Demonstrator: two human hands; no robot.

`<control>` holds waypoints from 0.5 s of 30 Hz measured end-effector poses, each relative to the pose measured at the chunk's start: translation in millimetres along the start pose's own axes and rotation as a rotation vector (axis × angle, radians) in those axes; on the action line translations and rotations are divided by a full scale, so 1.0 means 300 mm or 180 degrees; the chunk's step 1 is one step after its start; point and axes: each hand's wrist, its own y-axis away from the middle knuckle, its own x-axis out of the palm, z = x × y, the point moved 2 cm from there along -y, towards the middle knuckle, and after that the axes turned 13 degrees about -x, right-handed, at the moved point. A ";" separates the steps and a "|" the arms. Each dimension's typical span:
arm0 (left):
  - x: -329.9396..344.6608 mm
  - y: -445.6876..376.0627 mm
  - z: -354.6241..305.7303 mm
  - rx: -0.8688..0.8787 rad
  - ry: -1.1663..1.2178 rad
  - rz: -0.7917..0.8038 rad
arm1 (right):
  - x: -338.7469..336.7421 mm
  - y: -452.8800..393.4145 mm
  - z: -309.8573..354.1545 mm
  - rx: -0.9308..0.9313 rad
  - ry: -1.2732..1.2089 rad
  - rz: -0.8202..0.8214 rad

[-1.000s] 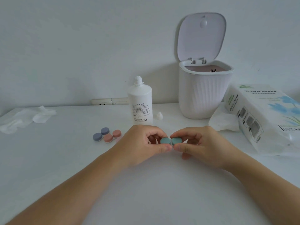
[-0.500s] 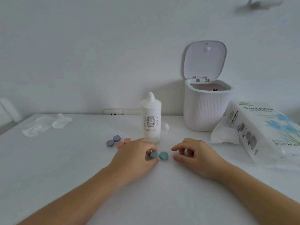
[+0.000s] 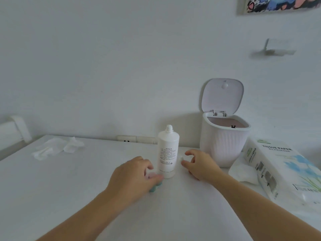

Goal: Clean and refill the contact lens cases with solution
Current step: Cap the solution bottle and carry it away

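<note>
Low in the middle of the frame, left hand (image 3: pixel 134 176) down on the white table (image 3: pixel 52 188), fingers curled over a small teal round lens case (image 3: pixel 155 188) that peeks out under the fingertips, blurry. Just right of it, tall white plastic solution bottle (image 3: pixel 168 152) upright with no cap on, and right hand (image 3: pixel 202 164) beside it, thumb and finger pinching a tiny white bottle cap (image 3: pixel 181 158). Farther right, white ribbed bin (image 3: pixel 224 145) with lid up and white tissue pack (image 3: pixel 281 169); crumpled white tissue (image 3: pixel 57 147) at the left.
</note>
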 end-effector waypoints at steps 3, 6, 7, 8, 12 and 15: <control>-0.014 -0.052 -0.045 -0.0055 0.0529 -0.0025 | 0.018 -0.046 0.002 0.0174 0.0388 0.0122; 0.006 -0.092 -0.080 -0.0149 0.1111 0.0283 | 0.037 -0.062 0.020 0.0246 0.0607 0.0238; 0.022 -0.100 -0.087 -0.0144 0.1258 0.0389 | 0.041 -0.060 0.027 0.0241 0.0638 0.0241; 0.041 -0.106 -0.090 -0.0119 0.1369 0.0450 | 0.043 -0.056 0.033 0.0232 0.0658 0.0240; 0.097 -0.112 -0.088 -0.0046 0.1684 0.0228 | 0.000 -0.014 0.053 0.0227 0.0608 0.0452; 0.113 -0.112 -0.096 -0.0029 0.1919 0.0197 | -0.085 0.061 0.059 0.0312 0.0360 0.0628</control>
